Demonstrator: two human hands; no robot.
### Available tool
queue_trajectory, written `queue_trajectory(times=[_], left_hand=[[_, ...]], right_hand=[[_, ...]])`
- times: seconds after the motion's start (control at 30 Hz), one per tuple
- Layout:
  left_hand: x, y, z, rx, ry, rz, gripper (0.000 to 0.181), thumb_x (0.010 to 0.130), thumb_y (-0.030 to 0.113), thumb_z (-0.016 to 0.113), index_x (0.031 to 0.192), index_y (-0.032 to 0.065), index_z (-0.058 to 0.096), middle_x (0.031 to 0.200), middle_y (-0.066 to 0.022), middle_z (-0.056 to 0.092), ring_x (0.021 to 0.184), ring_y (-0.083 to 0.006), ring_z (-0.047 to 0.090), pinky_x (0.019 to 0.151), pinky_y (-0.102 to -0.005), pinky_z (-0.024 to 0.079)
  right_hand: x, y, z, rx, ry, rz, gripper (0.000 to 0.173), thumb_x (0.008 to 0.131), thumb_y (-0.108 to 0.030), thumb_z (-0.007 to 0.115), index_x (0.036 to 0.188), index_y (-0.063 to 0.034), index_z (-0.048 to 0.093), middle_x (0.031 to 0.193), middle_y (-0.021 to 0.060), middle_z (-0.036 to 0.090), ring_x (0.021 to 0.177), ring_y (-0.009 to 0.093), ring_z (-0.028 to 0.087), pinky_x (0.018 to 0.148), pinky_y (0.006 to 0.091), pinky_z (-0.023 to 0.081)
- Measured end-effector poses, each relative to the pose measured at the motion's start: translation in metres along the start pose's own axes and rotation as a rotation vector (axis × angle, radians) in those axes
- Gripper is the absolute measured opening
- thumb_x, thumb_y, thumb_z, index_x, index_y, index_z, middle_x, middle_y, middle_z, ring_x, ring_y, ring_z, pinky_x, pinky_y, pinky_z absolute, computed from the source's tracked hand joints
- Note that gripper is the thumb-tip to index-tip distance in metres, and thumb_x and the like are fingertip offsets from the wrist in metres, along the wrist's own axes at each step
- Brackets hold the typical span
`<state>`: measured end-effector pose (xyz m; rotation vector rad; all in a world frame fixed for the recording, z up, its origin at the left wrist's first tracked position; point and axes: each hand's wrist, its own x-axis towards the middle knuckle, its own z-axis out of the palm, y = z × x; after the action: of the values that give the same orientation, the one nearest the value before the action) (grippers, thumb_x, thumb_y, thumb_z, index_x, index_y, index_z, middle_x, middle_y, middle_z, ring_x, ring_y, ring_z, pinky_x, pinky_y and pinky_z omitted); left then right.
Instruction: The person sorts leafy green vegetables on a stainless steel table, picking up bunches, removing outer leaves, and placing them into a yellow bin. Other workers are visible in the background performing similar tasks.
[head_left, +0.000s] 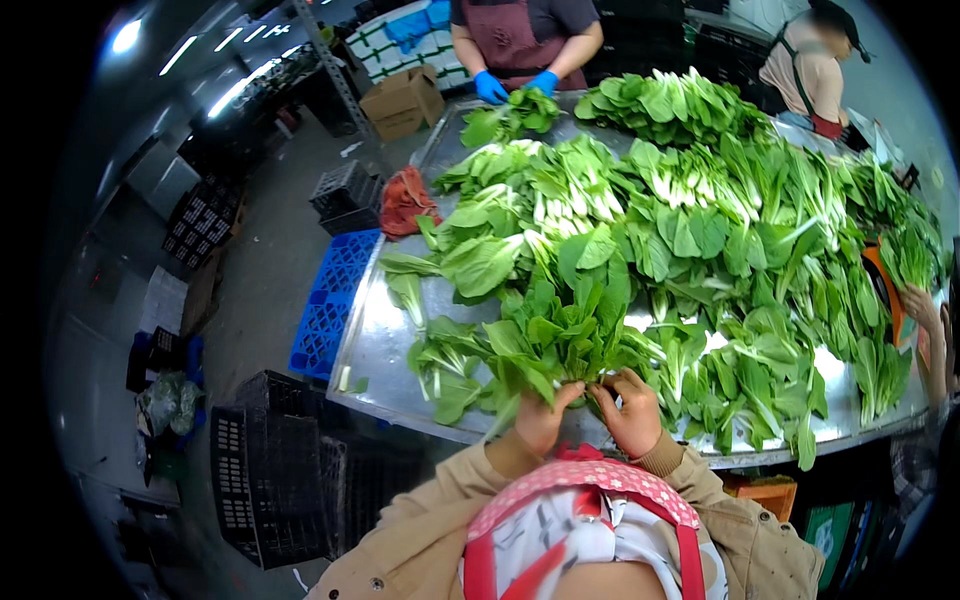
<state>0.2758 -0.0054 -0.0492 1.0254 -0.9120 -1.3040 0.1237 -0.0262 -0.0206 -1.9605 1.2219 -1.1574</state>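
My left hand (541, 420) and my right hand (631, 411) meet at the near edge of a metal table (379, 322). Between them, both grip the stem end of a bunch of leafy greens (574, 337), whose leaves point away from me and fan out. Long loose leaves (450, 360) lie to the left of the bunch. Piles of greens with pale stems (570, 187) cover much of the table beyond my hands, and more leafy plants (750, 367) spread to the right.
Across the table, a co-worker's blue-gloved hands (517, 86) touch greens. Another person's bare hand (916, 306) is at the far right. A red cloth or net bag (406, 202) sits on the left edge. A blue plastic pallet (334, 300) and black crates (277, 465) stand left on the floor.
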Motion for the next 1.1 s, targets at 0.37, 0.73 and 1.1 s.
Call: queue_trajectory(times=[0.37,0.73,1.1], left_hand=[[0.000,0.029,0.016,-0.441,-0.027,-0.199,0.024,0.084,0.002,0.055,0.108,0.0046,0.055,0.103,-0.0069,0.060,0.094,-0.0173,0.057,0.086,-0.0358,0.045],[0.007,0.041,0.003,-0.446,-0.099,-0.521,0.014,0.084,0.013,0.060,0.096,0.0065,0.060,0.092,-0.0029,0.061,0.087,-0.0136,0.056,0.082,-0.0322,0.043],[0.008,0.044,0.008,-0.568,0.057,-0.470,0.010,0.084,0.010,0.059,0.092,0.0040,0.057,0.089,-0.0081,0.060,0.083,-0.0181,0.056,0.068,-0.0296,0.046]], right_hand=[[0.008,-0.006,0.008,0.085,0.141,-0.130,0.015,0.075,-0.006,0.067,0.084,0.0038,0.061,0.078,0.0155,0.060,0.064,0.028,0.059,0.057,0.0326,0.047],[0.005,0.000,0.006,0.132,0.120,-0.256,0.013,0.075,-0.008,0.067,0.084,-0.0033,0.060,0.069,0.0108,0.055,0.060,0.027,0.057,0.051,0.0324,0.044],[0.001,0.004,0.010,0.158,0.106,-0.553,0.019,0.071,-0.007,0.070,0.085,-0.0034,0.058,0.083,0.0110,0.059,0.068,0.027,0.059,0.056,0.0334,0.047]])
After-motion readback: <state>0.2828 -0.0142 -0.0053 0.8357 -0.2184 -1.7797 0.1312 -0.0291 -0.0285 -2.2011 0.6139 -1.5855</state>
